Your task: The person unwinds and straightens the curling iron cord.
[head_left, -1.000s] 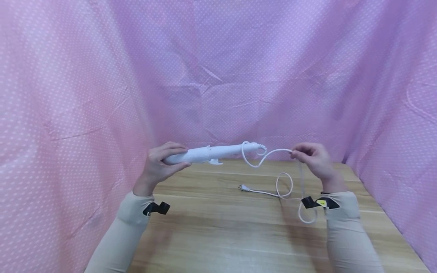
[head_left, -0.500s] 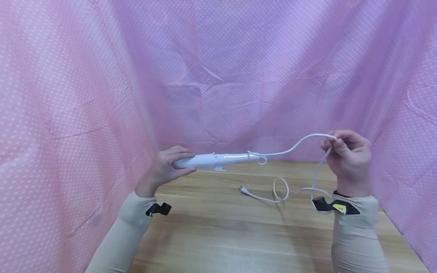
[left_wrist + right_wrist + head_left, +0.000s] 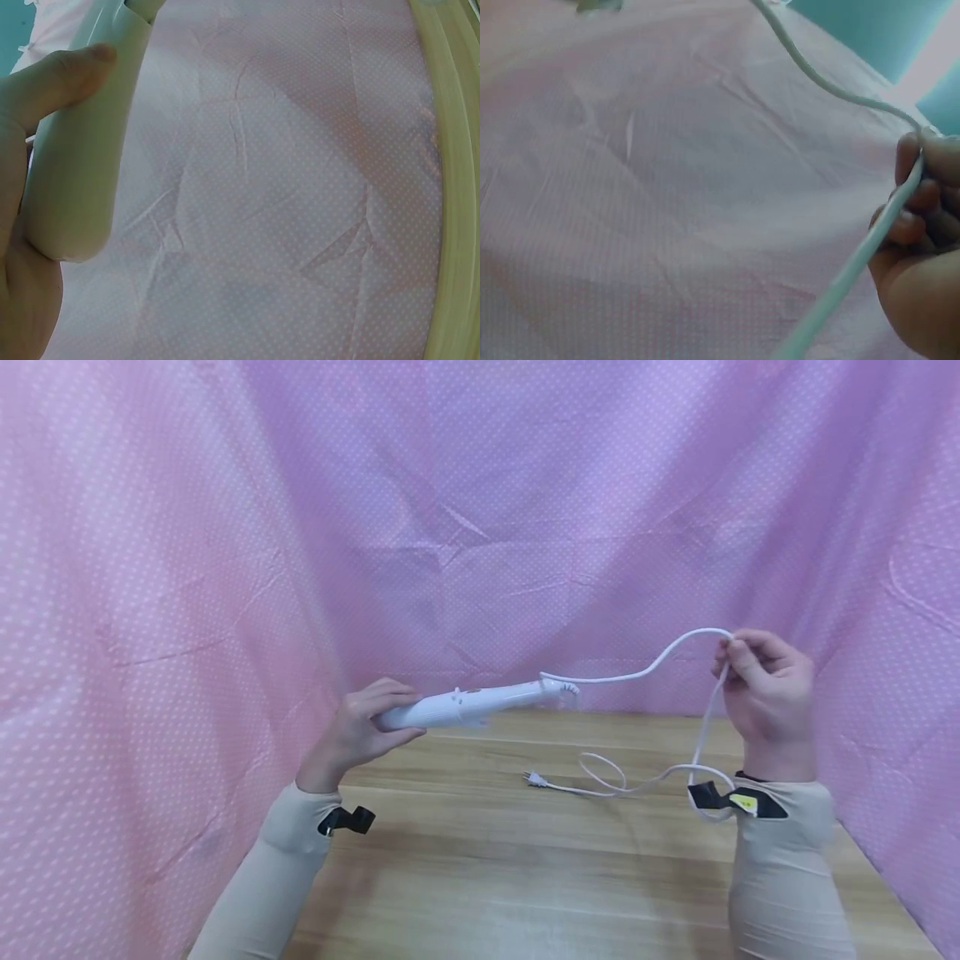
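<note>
In the head view my left hand (image 3: pixel 363 727) grips the ribbed end of a white hair styling iron (image 3: pixel 480 702), held above the table and tilted slightly up to the right. Its smooth rounded end (image 3: pixel 79 180) shows in the left wrist view, with my thumb laid over it. A white power cord (image 3: pixel 630 677) leaves the iron's far end and crosses to my right hand (image 3: pixel 772 693), which pinches it between thumb and fingers. From there the cord drops towards the table, where the two-pin plug (image 3: pixel 535 779) lies. Part of the cord is hidden behind the right wrist camera.
A wood-grain table (image 3: pixel 480 877) lies under both hands. Pink dotted cloth (image 3: pixel 480 527) hangs at the back and both sides. Looped cord (image 3: pixel 603 768) lies on the tabletop beside the plug.
My right hand has moved right and up with the cord, drawing out the slack near the iron. My left hand has shifted slightly right, and the iron has turned a little. The cord's loop has flattened.
</note>
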The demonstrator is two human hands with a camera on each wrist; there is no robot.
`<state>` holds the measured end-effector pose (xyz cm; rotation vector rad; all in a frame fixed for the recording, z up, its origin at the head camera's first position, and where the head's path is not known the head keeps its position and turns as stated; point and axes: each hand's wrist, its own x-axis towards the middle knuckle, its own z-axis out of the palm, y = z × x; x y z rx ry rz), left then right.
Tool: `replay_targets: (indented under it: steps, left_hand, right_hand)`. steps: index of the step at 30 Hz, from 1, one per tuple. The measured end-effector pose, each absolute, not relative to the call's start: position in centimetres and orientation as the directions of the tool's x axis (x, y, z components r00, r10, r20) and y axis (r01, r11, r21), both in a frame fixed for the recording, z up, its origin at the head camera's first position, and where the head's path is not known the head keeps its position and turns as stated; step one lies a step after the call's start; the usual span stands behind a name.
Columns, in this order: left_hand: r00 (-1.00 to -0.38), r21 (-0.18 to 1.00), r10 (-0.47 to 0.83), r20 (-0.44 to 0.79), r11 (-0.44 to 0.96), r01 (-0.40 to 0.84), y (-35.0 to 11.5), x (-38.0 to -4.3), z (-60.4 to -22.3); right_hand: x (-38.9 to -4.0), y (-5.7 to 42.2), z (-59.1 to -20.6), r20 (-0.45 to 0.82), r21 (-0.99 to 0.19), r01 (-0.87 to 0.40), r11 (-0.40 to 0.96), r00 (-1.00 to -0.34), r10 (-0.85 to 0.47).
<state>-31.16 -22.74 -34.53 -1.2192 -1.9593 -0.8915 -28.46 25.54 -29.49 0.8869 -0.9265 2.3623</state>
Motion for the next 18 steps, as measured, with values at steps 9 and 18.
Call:
replay_targets:
  steps: [9, 18]
  left_hand:
    - [-0.405, 0.323, 0.402, 0.821, 0.259, 0.910, -22.5, -30.8, -34.2]
    - [-0.441, 0.357, 0.382, 0.812, 0.272, 0.894, -22.8, -31.1, -33.8]
  right_hand:
    - [-31.7, 24.1, -35.2, 0.450, -0.730, -0.412, 0.545, -0.890, -0.070]
    - [-31.3, 21.9, -37.2, 0.393, -0.488, -0.550, 0.678, -0.832, -0.392]
